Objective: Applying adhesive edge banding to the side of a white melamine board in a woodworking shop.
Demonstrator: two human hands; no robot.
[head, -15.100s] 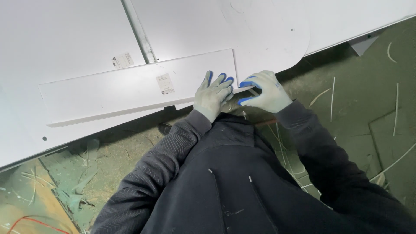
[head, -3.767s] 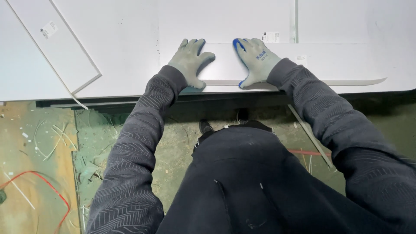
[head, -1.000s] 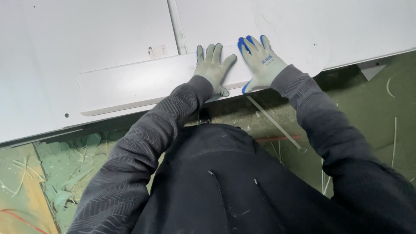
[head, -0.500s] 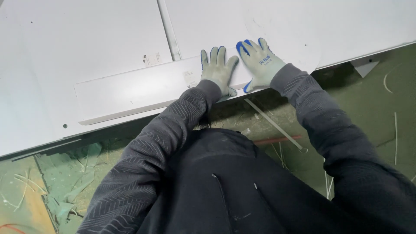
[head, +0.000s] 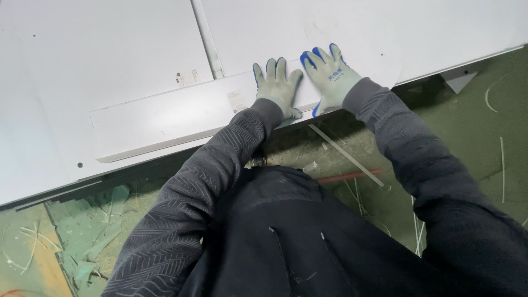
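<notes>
Moved: our gloved hands barely shifted since half a second ago.
Hands: our left hand and right hand lie spread flat, holding nothing.
Panel: long flat white rectangular panel; long axis runs left-right, right end tilted up.

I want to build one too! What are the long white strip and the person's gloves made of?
The long white strip under both hands looks like painted or coated sheet metal, maybe plastic: flat, smooth, matte white with crisp straight edges. The gloves, on the left hand and right hand, look like grey knitted fabric with blue rubbery coating at the fingertips.
</notes>
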